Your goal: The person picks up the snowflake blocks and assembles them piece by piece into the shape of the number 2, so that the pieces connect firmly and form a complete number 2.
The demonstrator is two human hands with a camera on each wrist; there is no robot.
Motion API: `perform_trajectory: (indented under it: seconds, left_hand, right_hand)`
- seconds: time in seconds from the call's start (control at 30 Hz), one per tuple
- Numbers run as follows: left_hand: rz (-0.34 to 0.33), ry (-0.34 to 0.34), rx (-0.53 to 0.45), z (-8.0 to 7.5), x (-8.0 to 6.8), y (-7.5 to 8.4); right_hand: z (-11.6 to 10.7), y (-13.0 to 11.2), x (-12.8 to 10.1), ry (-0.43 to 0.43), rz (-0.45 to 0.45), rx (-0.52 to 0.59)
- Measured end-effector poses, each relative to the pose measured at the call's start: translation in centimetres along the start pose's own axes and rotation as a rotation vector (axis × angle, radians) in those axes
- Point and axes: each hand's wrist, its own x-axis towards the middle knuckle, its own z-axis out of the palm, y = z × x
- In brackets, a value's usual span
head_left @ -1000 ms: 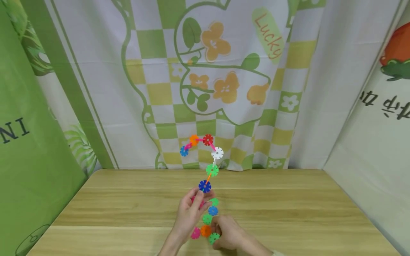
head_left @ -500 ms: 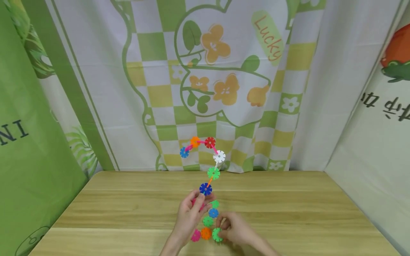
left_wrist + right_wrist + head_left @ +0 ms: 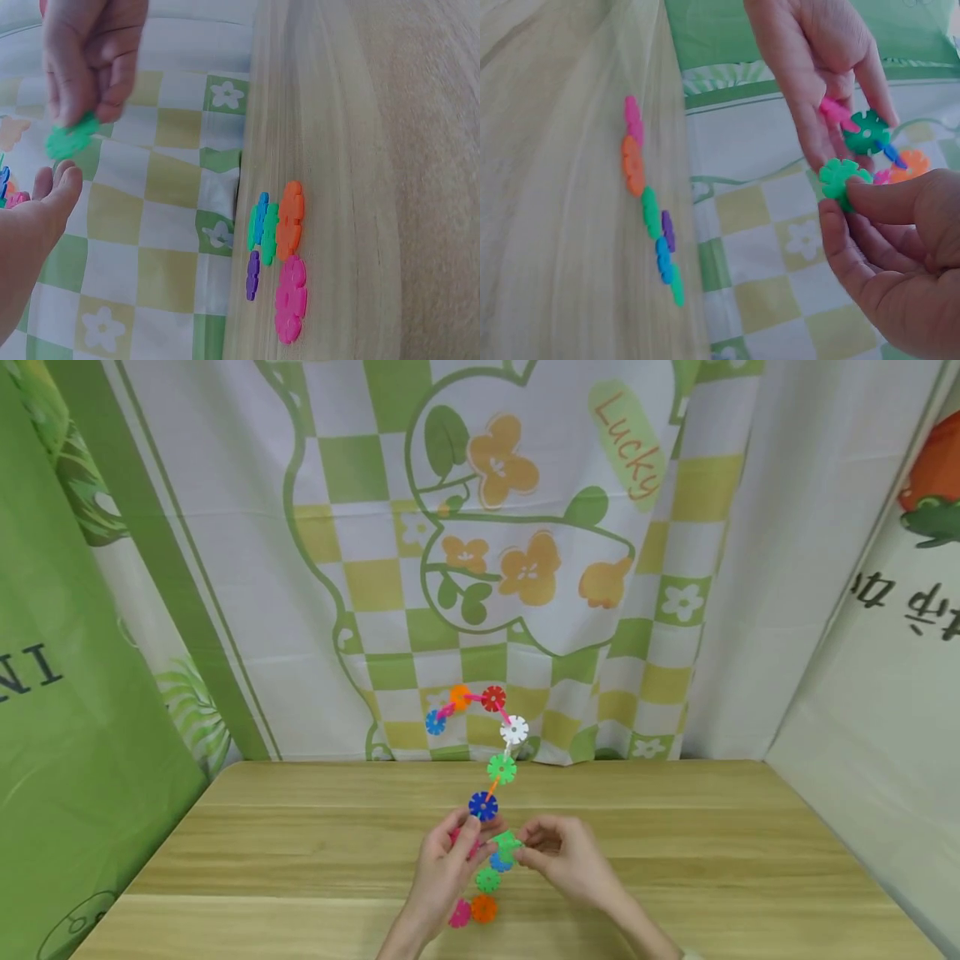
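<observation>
My left hand (image 3: 441, 864) grips the lower end of a curved chain of interlocking snowflake discs, held up above the table. From a dark blue disc (image 3: 483, 806) just over the fingertips, the chain climbs through green and white (image 3: 513, 729) discs. It then bends left past red and orange to a light blue disc (image 3: 435, 722). A pink disc (image 3: 840, 115) and a darker green one (image 3: 866, 133) show close against the left fingers in the right wrist view. My right hand (image 3: 570, 860) pinches a single green disc (image 3: 836, 180) between thumb and fingers, close to the left fingertips.
Loose discs lie on the wooden table (image 3: 300, 843) below the hands: pink (image 3: 460, 913), orange (image 3: 483, 908), green (image 3: 487, 881) and blue (image 3: 501, 862), plus a purple one (image 3: 253, 275) in the left wrist view. A patterned curtain (image 3: 375, 635) hangs behind the table.
My right hand has picked up the green disc from the table, right of the orange one, and raised it toward the left hand. The left hand stays nearly still with the chain.
</observation>
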Motion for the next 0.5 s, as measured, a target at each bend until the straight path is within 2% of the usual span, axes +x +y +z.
perform_trajectory:
  seconds: [0.23, 0.5]
  left_hand:
    - [-0.009, -0.045, -0.036, -0.1, 0.0, -0.4]
    - [-0.015, -0.069, -0.001, 0.0, 0.0, -0.5]
  right_hand:
    - [0.6, -1.0, 0.3, 0.081, -0.125, 0.008]
    - [1.3, -1.1, 0.6, 0.125, -0.296, -0.047]
